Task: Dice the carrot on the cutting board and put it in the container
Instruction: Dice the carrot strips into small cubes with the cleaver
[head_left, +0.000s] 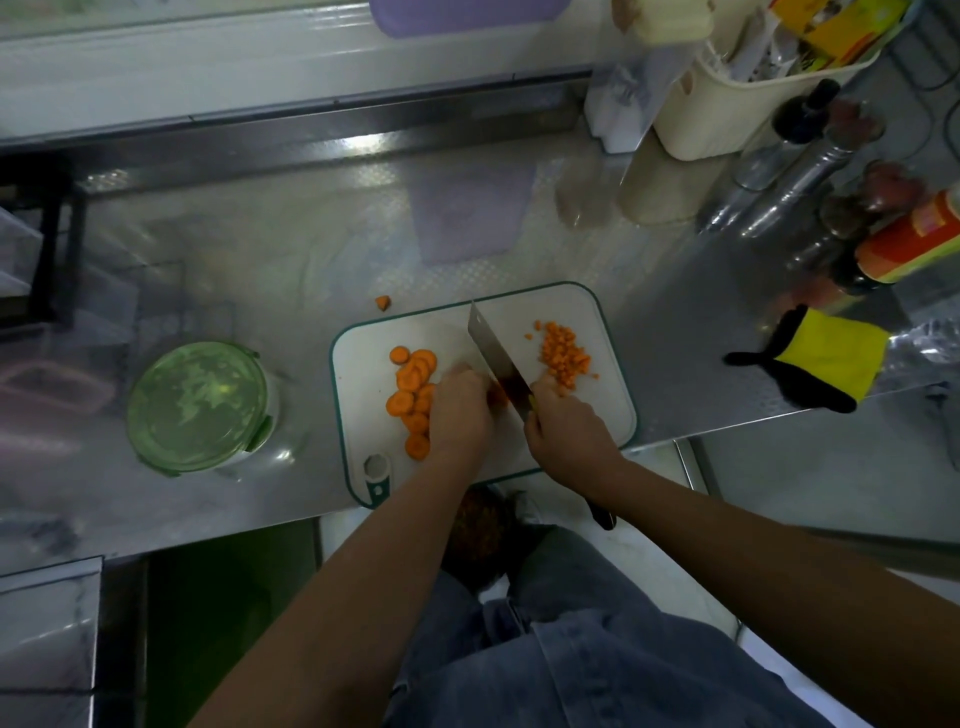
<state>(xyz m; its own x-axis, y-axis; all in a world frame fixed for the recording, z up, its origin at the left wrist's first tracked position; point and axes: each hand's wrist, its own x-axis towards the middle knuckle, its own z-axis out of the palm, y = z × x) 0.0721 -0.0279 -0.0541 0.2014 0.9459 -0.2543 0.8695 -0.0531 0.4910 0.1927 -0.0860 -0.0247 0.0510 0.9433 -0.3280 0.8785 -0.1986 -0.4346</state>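
A dim kitchen, with a long stainless steel surface (260, 249) running under a window ledge. On it, close to the near edge, lies a white cutting board (363, 364) with a teal rim.

The carrot is all on that board, in two lots. The carrot rounds (413, 387) lie in a loose heap on the board's left half, and the diced carrot (563, 356) is piled on the right half. Between them the cleaver (493, 348) stands edge down, its blade running slantwise from the far side of the board toward the person.

The left hand (460, 410) sits on the near end of the rounds, its fingers (457, 374) curled down and pinning a few of them just beside the blade's left face. The right hand (563, 426) has its fingers (545, 389) wrapped tight round the cleaver's handle. So the uncut stock lies left of the blade, nearest the left hand, which would have to feed it rightward.

One stray carrot piece (383, 302) lies off the board, just beyond its far left corner. The container (197, 408), with its green lid on, stands well to the left. An orange-labelled bottle (909, 249) lies far right; I cannot read its print.
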